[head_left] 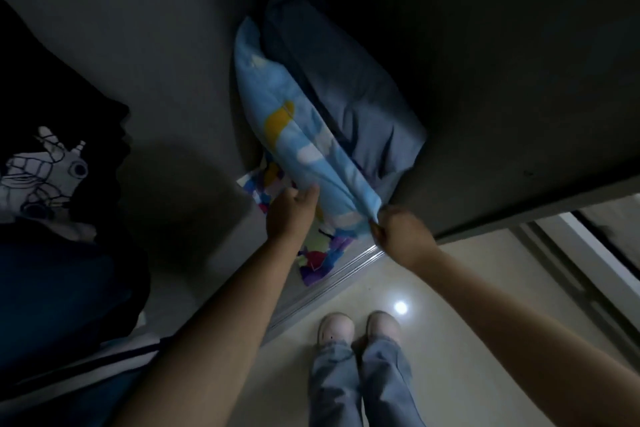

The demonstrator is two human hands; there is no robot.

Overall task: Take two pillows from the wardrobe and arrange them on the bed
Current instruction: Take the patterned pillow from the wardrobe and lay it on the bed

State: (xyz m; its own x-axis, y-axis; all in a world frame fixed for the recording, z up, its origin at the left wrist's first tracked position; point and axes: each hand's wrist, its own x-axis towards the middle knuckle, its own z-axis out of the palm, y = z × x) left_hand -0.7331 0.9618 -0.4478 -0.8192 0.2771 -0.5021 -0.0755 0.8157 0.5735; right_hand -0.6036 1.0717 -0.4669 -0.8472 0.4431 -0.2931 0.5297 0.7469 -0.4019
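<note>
Both hands' grip on light-blue pillow (294, 135), long axis into wardrobe (156, 62).

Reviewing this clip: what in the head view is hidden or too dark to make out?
- Plain blue pillow: its far end fades into the dark wardrobe.
- Multicoloured fabric: mostly covered by the patterned pillow and left hand.
- Right hand: fingertips buried in the pillow corner.
- Bed: out of frame.
</note>
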